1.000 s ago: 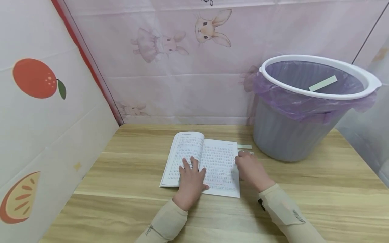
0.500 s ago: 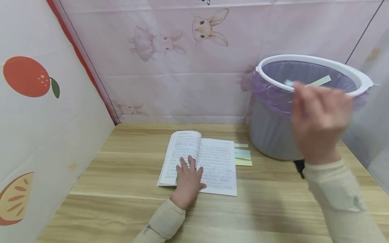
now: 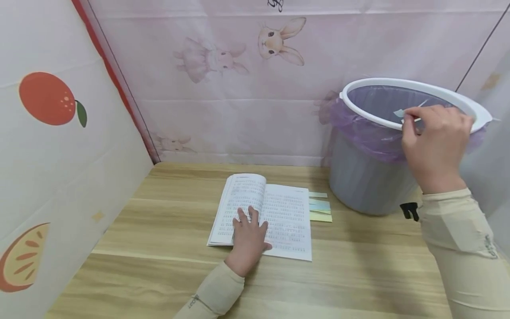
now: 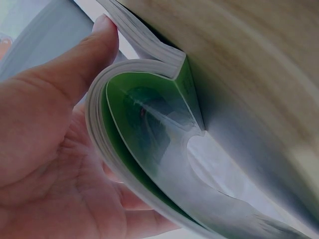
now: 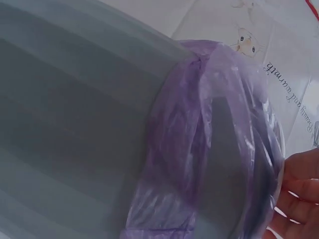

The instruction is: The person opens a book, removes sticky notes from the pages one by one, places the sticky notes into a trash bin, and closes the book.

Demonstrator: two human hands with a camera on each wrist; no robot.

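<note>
An open book [image 3: 284, 221] lies on the table, its left pages bulging up beside the spine. My left hand [image 3: 249, 239] rests on it near the fold with spread fingers. In the left wrist view, the left hand [image 4: 65, 149] lies along the curled pages, and the green cover [image 4: 144, 114] shows underneath. Over the near rim of the bin [image 3: 358, 173], my right hand [image 3: 440, 144] pinches a small pale paper strip [image 3: 399, 113] between thumb and forefinger. Only a few fingers of the right hand [image 5: 299, 194] show at the rim in the right wrist view.
Several coloured strips [image 3: 320, 204], pale green, blue and yellow, stick out from the book's right edge. A purple bag [image 3: 358, 128] lines the grey bin and folds over its white ring [image 3: 398, 80]. Printed cloth [image 3: 239, 119] hangs behind the wooden table [image 3: 167, 212].
My right hand has gone from the book's right edge up and right to the bin, a pale strip at its fingertips. The strips beside the book are uncovered. My left hand has stayed put.
</note>
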